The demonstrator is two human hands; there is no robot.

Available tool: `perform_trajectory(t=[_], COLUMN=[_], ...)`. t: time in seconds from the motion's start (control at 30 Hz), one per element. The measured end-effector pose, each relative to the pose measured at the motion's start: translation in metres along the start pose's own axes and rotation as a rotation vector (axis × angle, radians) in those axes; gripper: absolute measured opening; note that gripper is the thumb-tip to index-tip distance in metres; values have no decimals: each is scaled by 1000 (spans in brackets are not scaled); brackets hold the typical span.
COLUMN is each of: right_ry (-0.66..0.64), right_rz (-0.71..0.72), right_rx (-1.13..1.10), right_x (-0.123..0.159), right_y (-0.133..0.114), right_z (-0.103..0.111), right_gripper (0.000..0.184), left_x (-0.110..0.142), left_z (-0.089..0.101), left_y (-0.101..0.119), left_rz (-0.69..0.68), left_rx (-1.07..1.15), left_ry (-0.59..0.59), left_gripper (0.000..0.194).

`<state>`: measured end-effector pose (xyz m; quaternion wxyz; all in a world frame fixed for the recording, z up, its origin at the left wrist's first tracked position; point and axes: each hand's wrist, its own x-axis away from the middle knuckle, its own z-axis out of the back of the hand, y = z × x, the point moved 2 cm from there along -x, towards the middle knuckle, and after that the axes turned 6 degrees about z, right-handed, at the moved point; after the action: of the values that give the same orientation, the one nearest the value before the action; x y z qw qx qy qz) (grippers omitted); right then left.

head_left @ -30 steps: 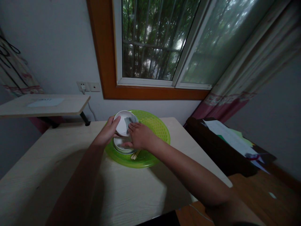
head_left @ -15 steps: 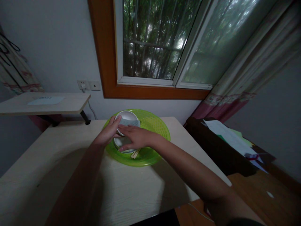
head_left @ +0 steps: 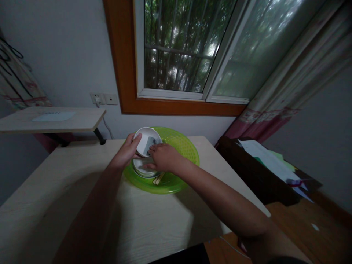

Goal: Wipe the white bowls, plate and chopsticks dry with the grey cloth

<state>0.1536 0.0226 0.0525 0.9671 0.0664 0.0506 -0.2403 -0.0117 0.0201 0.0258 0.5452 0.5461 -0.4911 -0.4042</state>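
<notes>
My left hand [head_left: 128,148] grips the left rim of a small white bowl [head_left: 143,136], thumb on the inside, with the bowl tilted toward me. Inside that bowl lies a grey-blue cloth [head_left: 149,145], pressed under the bent fingers of my right hand [head_left: 165,157]. Below the held bowl, a stack of white dishes [head_left: 143,171] rests in a green plastic basin [head_left: 180,141]. Wooden chopsticks [head_left: 157,179] stick out beside the stack, partly hidden by my right hand.
The basin stands on a pale wooden table [head_left: 154,220] against the wall. A raised shelf [head_left: 82,121] with a paper on it is at the left. Papers [head_left: 264,157] lie on dark furniture at the right, and a window [head_left: 187,47] is above.
My right hand has drawn back to the right across the bowl, its fingers now curled. The cloth is bunched toward the bowl's right side, and more of the bowl's inside shows.
</notes>
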Motion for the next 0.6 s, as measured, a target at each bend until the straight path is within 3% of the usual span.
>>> perform_trajectory(t=[0.17, 0.33, 0.47, 0.6], right_ry=[-54, 13, 65, 73], right_rz=[92, 219, 276, 207], right_rx=[-306, -514, -406, -232], right_x=[0, -3, -8, -12], right_y=[-1, 0, 0, 3], right_z=[10, 4, -7, -20], right_gripper=[55, 87, 105, 111], left_x=[0, -1, -3, -5], left_z=[0, 0, 0, -1], left_y=[-1, -4, -8, -10], left_rz=[1, 35, 70, 60], left_rx=[-24, -8, -7, 15], left_ry=[11, 6, -27, -94], left_gripper=[42, 48, 46, 43])
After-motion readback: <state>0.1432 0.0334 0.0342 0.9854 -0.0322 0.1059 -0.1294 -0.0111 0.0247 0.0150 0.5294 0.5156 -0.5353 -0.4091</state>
